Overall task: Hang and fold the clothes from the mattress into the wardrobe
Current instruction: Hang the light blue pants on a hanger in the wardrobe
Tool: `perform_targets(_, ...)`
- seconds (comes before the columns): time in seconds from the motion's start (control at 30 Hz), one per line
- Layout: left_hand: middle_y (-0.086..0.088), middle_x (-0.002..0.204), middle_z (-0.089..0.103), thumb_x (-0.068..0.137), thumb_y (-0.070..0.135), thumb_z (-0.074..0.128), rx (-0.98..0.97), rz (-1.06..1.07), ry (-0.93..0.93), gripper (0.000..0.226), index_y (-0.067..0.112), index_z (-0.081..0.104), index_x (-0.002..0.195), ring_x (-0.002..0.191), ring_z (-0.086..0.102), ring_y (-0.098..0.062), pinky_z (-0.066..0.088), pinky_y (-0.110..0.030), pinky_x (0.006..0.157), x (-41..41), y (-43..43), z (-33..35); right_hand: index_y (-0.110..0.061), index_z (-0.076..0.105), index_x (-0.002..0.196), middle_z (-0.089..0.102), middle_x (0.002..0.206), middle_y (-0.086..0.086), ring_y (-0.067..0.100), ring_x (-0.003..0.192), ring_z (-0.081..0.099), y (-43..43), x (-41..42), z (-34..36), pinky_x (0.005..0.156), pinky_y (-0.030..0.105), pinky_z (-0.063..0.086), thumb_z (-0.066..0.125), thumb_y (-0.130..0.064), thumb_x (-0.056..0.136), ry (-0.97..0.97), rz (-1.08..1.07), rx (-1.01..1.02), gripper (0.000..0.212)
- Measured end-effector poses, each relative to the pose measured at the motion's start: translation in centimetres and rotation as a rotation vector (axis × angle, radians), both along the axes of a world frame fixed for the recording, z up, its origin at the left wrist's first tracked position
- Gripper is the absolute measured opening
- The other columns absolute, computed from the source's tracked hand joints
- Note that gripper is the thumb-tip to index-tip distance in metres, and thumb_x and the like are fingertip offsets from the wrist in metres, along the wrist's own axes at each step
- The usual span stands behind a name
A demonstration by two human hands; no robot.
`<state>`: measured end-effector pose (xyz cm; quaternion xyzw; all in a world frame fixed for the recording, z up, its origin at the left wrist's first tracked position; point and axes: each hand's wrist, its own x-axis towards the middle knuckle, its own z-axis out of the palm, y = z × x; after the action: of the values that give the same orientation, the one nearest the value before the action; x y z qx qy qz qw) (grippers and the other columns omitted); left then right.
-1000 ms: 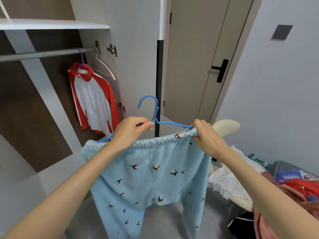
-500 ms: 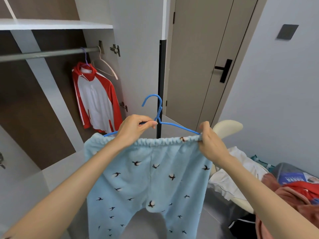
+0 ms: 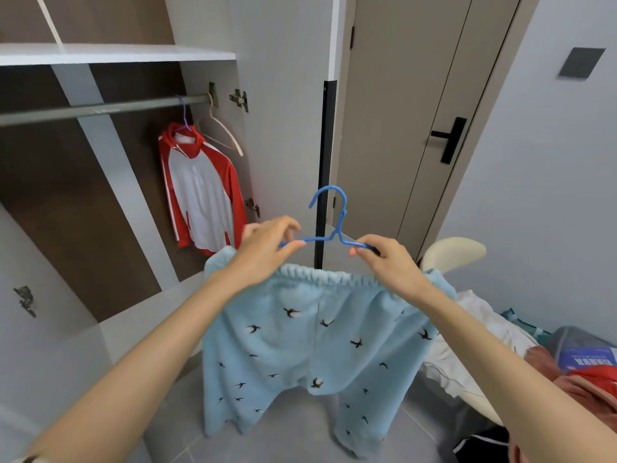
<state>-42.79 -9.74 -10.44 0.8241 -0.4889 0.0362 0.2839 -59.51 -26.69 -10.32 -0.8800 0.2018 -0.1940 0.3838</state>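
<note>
Light blue fleece trousers (image 3: 310, 345) with small dark bird prints hang from a blue hanger (image 3: 330, 225) that I hold up in front of the open wardrobe. My left hand (image 3: 267, 248) pinches the hanger's left arm. My right hand (image 3: 387, 259) pinches its right arm, above the elastic waistband. The hanger's hook points up, free of the wardrobe rail (image 3: 100, 110). A red and white jacket (image 3: 200, 192) hangs on the rail on a purple hanger, with an empty pale hanger (image 3: 223, 135) beside it.
A white shelf (image 3: 117, 53) tops the rail. A grey room door with a black handle (image 3: 450, 140) stands behind. At lower right lie white, red and pink clothes (image 3: 567, 372) on the mattress, beside a cream chair back (image 3: 450, 252).
Both hands moved from the waistband ends onto the hanger's arms, closer together. The trousers now hang lower on the hanger, and the view shifted right.
</note>
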Motion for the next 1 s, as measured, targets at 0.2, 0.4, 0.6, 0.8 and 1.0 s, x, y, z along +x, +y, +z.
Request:
perform_targets(0.2,-0.010,0.119,0.036,0.081,0.042,0.066,0.081,0.580,0.090,0.058,0.010,0.040,0.122,0.114,0.036,-0.031,0.041,-0.041,0.091,2.3,3.2,-2.3,-0.040,0.073,0.075,0.064,0.076,0.005,0.013,0.064,0.043,-0.7,0.6,0.5,0.062,0.030,0.035,0.069,-0.035,0.082,-0.042,-0.089,0.197,0.009)
perform_targets(0.4,-0.010,0.080,0.057,0.088,0.028,0.052,0.105,0.534,0.402,0.027,0.005,0.042,0.097,0.072,0.061,-0.027,0.051,-0.041,0.065,3.0,3.3,-1.9,-0.041,0.075,0.075,0.062,0.062,-0.014,0.008,0.060,0.047,-0.8,-0.1,0.3,0.068,0.030,0.037,0.065,-0.051,0.080,-0.070,-0.135,0.194,0.015)
perform_targets(0.6,-0.005,0.073,0.050,0.096,0.014,0.044,0.174,0.456,0.161,0.012,0.002,0.046,0.097,0.058,0.043,-0.014,0.027,-0.026,0.048,2.1,2.2,-1.6,-0.048,0.073,0.073,0.063,0.065,0.007,0.009,0.064,0.053,-0.3,-0.6,0.3,0.078,0.031,0.039,0.062,-0.045,0.088,-0.036,-0.133,0.146,0.019)
perform_targets(0.8,-0.004,0.092,0.052,0.095,0.015,0.045,-0.018,0.343,0.227,0.015,0.006,0.052,0.104,0.087,0.051,-0.023,0.034,-0.028,0.068,2.4,0.3,-0.8,-0.040,0.075,0.082,0.065,0.076,0.008,0.008,0.054,0.041,-0.4,-0.5,0.4,0.063,0.025,0.035,0.058,-0.040,0.092,-0.016,-0.087,0.211,0.020)
perform_targets(1.0,-0.015,0.133,0.040,0.097,0.023,0.047,0.090,0.199,0.322,0.042,0.017,0.041,0.138,0.125,0.044,-0.026,0.034,-0.036,0.107,1.9,1.2,-1.6,-0.012,0.070,0.106,0.034,0.071,0.008,0.016,0.062,0.025,0.2,0.8,0.5,0.051,0.022,0.022,0.041,-0.017,0.102,0.132,0.027,0.325,0.029)
